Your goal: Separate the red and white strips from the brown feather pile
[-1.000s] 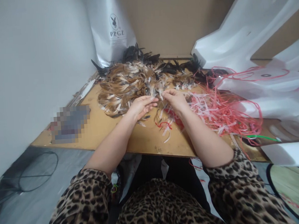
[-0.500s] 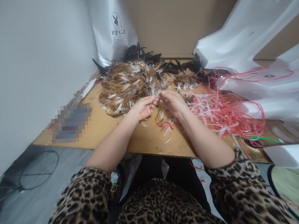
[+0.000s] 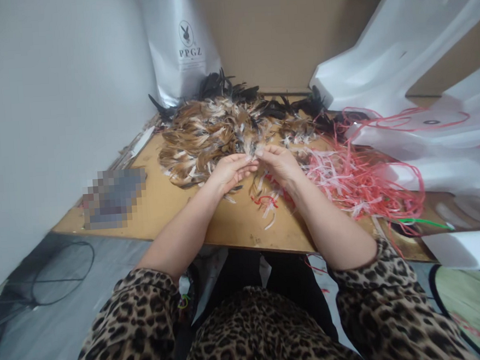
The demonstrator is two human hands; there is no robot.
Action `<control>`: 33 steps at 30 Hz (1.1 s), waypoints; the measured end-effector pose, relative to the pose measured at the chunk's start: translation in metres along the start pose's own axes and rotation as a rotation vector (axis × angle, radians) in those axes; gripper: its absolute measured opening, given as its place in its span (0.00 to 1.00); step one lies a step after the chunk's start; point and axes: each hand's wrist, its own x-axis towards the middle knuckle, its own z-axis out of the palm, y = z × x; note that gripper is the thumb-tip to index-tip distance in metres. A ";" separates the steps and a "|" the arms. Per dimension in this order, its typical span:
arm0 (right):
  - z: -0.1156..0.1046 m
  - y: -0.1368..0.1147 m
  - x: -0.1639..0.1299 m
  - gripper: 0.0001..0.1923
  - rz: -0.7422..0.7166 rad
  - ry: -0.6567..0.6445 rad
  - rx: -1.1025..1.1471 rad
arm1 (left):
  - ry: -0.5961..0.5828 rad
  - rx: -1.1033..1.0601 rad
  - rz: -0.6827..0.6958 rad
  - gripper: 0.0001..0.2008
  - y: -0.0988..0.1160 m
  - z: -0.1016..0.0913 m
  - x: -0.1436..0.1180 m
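Note:
A heap of brown, white and black feathers [image 3: 207, 133] lies on a wooden board [image 3: 171, 201]. My left hand [image 3: 229, 172] and my right hand [image 3: 278, 163] meet at the heap's near edge, fingertips almost touching. Both pinch the same small tuft of feathers [image 3: 253, 152] between thumb and fingers. Loose feathers and a red strip [image 3: 266, 201] lie on the board just under my hands.
A tangle of red and pink plastic strips [image 3: 355, 177] spreads to the right. White foam pieces [image 3: 404, 59] lean at the right, and a silver bag [image 3: 181, 47] stands at the back against cardboard. A blurred flat object [image 3: 112, 199] sits at the board's left.
My hands have stayed at the same spot and drawn slightly closer together around the tuft. The view shifted a little.

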 end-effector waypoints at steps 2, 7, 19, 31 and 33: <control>0.000 0.001 0.000 0.18 -0.024 0.030 -0.048 | 0.006 0.064 0.020 0.07 -0.001 0.001 0.000; 0.002 0.003 -0.001 0.17 -0.067 0.044 -0.128 | -0.008 0.154 0.046 0.09 -0.003 0.002 -0.001; -0.029 0.004 0.011 0.09 -0.229 -0.062 -0.753 | 0.088 0.108 0.113 0.06 0.001 -0.009 0.005; -0.017 0.007 0.004 0.14 -0.475 -0.157 -1.728 | 0.090 0.087 0.088 0.06 0.000 -0.012 0.008; -0.020 0.008 0.008 0.13 -0.445 -0.113 -1.585 | 0.089 0.069 0.088 0.06 0.001 -0.011 0.008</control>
